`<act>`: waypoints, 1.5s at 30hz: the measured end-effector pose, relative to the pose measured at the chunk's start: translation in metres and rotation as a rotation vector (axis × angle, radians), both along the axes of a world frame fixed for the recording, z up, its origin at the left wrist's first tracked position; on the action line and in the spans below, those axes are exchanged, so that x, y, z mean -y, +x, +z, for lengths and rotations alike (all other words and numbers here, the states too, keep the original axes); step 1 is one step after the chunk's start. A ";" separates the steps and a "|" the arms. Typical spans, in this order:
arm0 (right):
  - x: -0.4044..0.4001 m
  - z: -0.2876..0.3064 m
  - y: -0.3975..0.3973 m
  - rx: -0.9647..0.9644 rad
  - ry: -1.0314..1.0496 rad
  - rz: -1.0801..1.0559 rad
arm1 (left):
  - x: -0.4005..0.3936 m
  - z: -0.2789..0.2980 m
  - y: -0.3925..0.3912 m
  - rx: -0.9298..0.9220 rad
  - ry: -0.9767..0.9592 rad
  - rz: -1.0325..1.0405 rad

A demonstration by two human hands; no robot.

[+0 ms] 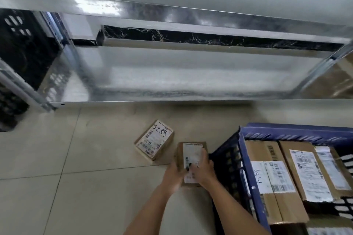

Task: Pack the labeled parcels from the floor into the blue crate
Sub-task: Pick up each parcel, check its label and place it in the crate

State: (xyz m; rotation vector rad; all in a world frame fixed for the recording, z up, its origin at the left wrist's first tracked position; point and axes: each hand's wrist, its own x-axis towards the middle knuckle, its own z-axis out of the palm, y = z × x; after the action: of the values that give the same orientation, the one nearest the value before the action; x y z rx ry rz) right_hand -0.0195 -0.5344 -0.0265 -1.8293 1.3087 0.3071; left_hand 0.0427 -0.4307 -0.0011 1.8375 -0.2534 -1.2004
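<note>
1. Blue crate: on floor, holding labelled boxes.
2. Small parcel: just left of crate, gripped by left hand and right hand.
3. Second parcel: on floor, farther left of crate.

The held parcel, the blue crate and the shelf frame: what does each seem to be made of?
Held parcel: brown cardboard, matte, with a white paper label.
Blue crate: probably moulded plastic, judging by its even colour and slotted lattice wall.
Shelf frame: likely galvanised steel; grey, shiny, mottled reflections.
</note>
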 end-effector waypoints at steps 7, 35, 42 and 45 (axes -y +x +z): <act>-0.023 0.042 0.002 0.013 0.038 0.088 | -0.017 0.015 -0.004 -0.064 -0.035 0.165; 0.092 0.662 -0.254 0.444 0.499 -0.483 | 0.106 0.645 -0.202 -0.089 -0.033 0.068; 0.207 0.710 -0.359 0.454 0.447 -0.247 | 0.184 0.676 -0.304 -0.059 0.000 0.083; 0.235 0.721 -0.389 0.437 0.471 -0.233 | 0.208 0.692 -0.333 -0.072 0.020 0.074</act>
State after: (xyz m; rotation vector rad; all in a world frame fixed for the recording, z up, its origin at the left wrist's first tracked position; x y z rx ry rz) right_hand -0.4086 -0.7692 0.6947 -1.2451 1.0215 0.0707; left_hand -0.2901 -0.6387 0.6911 1.8012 -0.1323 -1.2193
